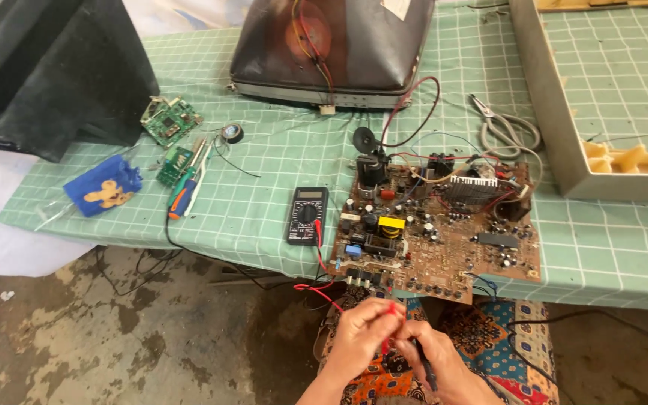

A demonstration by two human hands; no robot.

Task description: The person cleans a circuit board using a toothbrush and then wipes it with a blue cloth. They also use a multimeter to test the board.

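Observation:
Below the table's front edge, my left hand (361, 337) pinches the red multimeter probe (392, 307); its red lead (322, 289) runs up to the black multimeter (307, 215) lying on the green checked cloth. My right hand (436, 360) touches the left one and grips a black probe (423, 367) pointing down. Just above both hands, a large brown circuit board (436, 232) with capacitors, a yellow part and a heat sink lies at the table edge. Wires run from it to a picture tube (331, 45) at the back.
Small green boards (170, 120), a screwdriver (183, 195), a tape roll (232, 133) and a blue pouch (103, 187) lie left. Pliers (500, 127) and a grey open casing (556, 112) sit right. A black housing (54, 67) stands far left. Patterned fabric (489, 345) covers my lap; stained concrete floor lies below.

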